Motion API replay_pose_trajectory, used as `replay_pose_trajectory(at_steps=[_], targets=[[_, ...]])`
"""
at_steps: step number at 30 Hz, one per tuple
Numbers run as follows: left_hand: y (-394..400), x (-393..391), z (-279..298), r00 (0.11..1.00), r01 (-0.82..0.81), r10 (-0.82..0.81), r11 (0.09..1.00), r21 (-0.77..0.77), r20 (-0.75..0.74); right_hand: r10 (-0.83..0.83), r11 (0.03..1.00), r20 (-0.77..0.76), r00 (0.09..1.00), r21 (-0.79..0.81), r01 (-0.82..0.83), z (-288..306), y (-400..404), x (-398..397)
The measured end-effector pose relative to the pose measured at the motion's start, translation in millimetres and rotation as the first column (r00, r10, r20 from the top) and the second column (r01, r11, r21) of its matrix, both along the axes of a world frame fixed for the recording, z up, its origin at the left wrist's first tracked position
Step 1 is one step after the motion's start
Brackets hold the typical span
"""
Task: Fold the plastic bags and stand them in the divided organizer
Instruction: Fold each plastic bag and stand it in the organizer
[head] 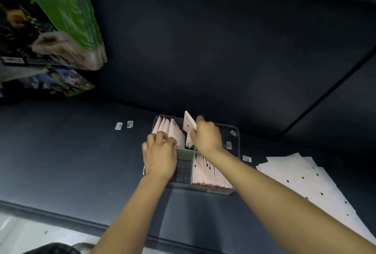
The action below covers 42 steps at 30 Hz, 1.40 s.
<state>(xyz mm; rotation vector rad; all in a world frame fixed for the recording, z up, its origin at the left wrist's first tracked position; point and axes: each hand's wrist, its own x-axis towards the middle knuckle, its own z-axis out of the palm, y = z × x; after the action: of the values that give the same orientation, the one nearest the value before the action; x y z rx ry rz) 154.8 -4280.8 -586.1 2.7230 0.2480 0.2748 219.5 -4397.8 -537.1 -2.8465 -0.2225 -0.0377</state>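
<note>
Head view: right hand (205,136) pinches a folded pale-pink plastic bag (189,125) above the dark divided organizer (237,142). Left hand (159,152) presses the standing bags (166,129) aside, fingers curled; I'd slide it in upright.

A dark navy cushioned surface (203,40) filled most of the view, a seam (325,95) running toward two o'clock. At ten o'clock leaned green printed packages (67,15). Pale floor (30,233) showed at seven o'clock. Light was dim.

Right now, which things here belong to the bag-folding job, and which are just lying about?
Job:
divided organizer
folded bag gripped by right hand
standing folded bags touched by left hand
flat bags

Lying about:
small labels
green packages
</note>
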Motion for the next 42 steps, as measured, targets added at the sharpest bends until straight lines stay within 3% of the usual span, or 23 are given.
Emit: replay_pose_trajectory(at_steps=[4, 9, 13, 17, 21, 23, 25, 28, 30, 33, 39, 42], targets=[[-2, 2, 2, 1.0, -0.026, 0.028, 0.995, -0.101, 0.015, -0.001, 0.998, -0.08, 0.997, -0.069, -0.004, -24, 21, 5], [-3, 4, 9, 0.99, 0.041, -0.012, 0.978, -0.205, 0.143, 0.082, 0.992, -0.276, 0.958, 0.111, -0.053, -34, 29, 2], [0, 6, 0, 0.997, 0.073, -0.071, 0.992, -0.1, 0.024, 0.222, 0.974, -0.364, 0.904, 0.116, -0.193, -35, 21, -7], [2, 6, -2, 0.993, 0.078, -0.074, 0.996, 0.039, -0.094, 0.264, 0.94, -0.229, 0.937, 0.278, -0.197, -27, -13, -35], [-17, 2, 12, 0.99, 0.119, -0.121, 0.993, 0.029, 0.076, 0.207, 0.932, -0.092, 0.974, 0.323, -0.168, -23, -105, -78], [-39, -3, 20, 0.955, 0.249, -0.24, 0.968, -0.029, 0.173, 0.091, 0.961, -0.108, 0.99, 0.269, -0.059, -24, -169, -98], [-68, -13, 24, 0.906, 0.402, -0.384, 0.912, -0.077, 0.178, -0.072, 0.974, -0.176, 0.982, 0.197, 0.107, -29, -235, -122], [-115, -37, 14, 0.809, 0.587, -0.585, 0.799, -0.134, 0.058, -0.228, 0.967, -0.316, 0.921, 0.038, 0.252, -42, -317, -164], [-141, -58, -7, 0.695, 0.7, -0.71, 0.704, -0.119, -0.112, -0.248, 0.965, -0.419, 0.873, -0.026, 0.261, -56, -351, -192], [-164, -94, -45, 0.552, 0.787, -0.744, 0.614, -0.058, -0.376, -0.259, 0.963, -0.476, 0.84, -0.059, 0.263, -81, -375, -221], [-172, -119, -70, 0.54, 0.784, -0.711, 0.619, -0.039, -0.45, -0.32, 0.893, -0.196, 0.927, 0.264, 0.364, -110, -377, -236], [-176, -120, -66, 0.552, 0.773, -0.696, 0.633, -0.03, -0.46, -0.319, 0.904, -0.12, 0.94, 0.258, 0.34, -106, -375, -234]])
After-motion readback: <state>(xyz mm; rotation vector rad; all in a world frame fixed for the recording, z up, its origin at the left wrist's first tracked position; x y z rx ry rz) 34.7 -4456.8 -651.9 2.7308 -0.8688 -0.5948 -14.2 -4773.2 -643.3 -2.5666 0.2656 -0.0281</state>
